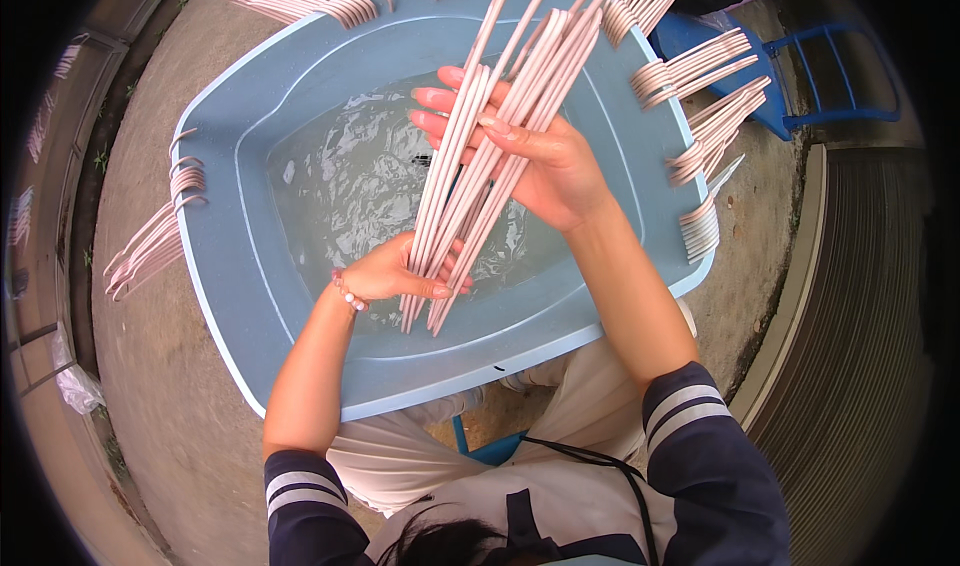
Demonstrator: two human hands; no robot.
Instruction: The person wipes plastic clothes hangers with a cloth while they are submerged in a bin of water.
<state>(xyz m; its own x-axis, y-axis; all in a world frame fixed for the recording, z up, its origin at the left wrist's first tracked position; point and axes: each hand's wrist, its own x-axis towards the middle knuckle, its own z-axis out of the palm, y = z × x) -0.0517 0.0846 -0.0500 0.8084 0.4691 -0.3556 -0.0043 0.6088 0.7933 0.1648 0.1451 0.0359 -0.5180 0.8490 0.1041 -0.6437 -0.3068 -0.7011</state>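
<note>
Above the water, I hold a bundle of pale pink wire clothes hangers (469,198) slantwise between both hands. My right hand (562,168) grips the upper middle, its thumb across the wires and its fingers behind them. Lower down, my left hand (386,270) wraps the bundle's near end, thumb in front; a beaded bracelet (349,294) circles that wrist. Beneath is a large light-blue plastic tub (225,108) holding rippling, slightly cloudy water (337,168). The hooks reach up past the tub's far side.
Several groups of pink hangers hook over the rim: on the left (187,180), far left (352,9) and right (652,84). A blue chair (795,120) stands beyond the right corner. A ribbed shutter-like surface (840,288) borders the concrete ground (150,356). A plastic bag (79,387) lies at left.
</note>
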